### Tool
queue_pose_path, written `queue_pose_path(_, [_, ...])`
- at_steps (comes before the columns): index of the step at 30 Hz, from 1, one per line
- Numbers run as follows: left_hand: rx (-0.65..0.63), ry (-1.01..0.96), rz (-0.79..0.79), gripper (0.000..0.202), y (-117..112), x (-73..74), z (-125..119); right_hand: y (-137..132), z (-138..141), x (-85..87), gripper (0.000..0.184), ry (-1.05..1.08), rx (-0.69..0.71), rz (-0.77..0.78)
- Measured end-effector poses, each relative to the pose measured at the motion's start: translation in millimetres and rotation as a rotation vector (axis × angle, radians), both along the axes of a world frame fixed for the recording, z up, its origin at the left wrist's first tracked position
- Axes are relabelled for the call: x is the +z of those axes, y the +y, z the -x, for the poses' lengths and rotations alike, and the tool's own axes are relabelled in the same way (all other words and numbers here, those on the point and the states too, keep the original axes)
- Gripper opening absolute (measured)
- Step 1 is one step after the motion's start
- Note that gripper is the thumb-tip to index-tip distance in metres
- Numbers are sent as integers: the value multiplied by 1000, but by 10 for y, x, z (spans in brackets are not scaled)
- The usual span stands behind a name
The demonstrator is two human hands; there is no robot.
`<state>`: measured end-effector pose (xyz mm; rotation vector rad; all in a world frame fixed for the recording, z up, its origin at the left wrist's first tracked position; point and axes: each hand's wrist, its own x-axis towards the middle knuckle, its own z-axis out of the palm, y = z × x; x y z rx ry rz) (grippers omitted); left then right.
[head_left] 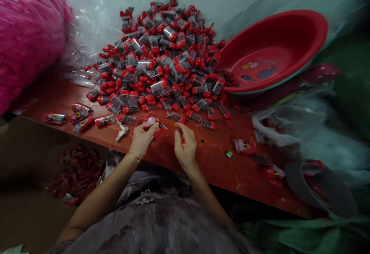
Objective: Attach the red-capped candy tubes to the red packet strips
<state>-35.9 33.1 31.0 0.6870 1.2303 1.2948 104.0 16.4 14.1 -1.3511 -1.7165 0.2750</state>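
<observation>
My left hand (140, 141), with a thin gold bangle at the wrist, pinches a flat red printed packet (159, 129) between thumb and fingers above the table's front part. To its right, my right hand (185, 146) has its fingers loosely bent and the thumb apart; nothing shows clearly in it. Just beyond both hands rises a large heap of small clear containers with red caps (162, 59), dark pieces inside them. A twisted white scrap (121, 131) lies left of my left hand.
Several filled packets (82, 114) lie at the table's left. A red basin (277, 49) leans behind right. More packets (243, 146), a clear plastic bag (289, 123) and a grey bowl (332, 192) are at right. A pink bag (31, 34) stands left; a red pile (78, 171) lies below.
</observation>
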Motion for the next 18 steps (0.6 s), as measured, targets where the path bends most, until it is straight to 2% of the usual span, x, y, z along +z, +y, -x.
queue_pose_path(3, [-47, 49, -34, 32, -9, -11, 12, -30, 3, -28, 31, 367, 20, 192])
queue_pose_path(5, [-176, 155, -87, 25, -20, 1, 10, 1, -28, 16, 33, 460, 91, 290])
queue_pose_path(7, [-366, 273, -140, 16, -29, 22, 7, 70, -85, 103, 34, 385, 208, 306])
queue_pose_path(9, [-537, 396, -174, 15, -34, 43, 14, 150, -151, 199, 32, 209, 391, 305])
queue_pose_path(11, [-618, 510, -164, 22, -34, 54, 39, 198, -198, 258, 20, 46, 524, 313])
queue_pose_path(12, [-627, 540, -149, 25, -33, 54, 58, 201, -207, 262, 14, -1, 535, 311])
queue_pose_path(14, [-592, 522, -120, 27, -32, 41, 99, 162, -196, 216, 14, 16, 431, 282])
queue_pose_path(16, [-520, 421, -111, 21, -34, 14, 139, 81, -159, 117, 15, 158, 279, 270])
queue_pose_path(18, [-452, 336, -119, 21, -41, -15, 170, -4, -122, 12, 16, 344, 203, 321])
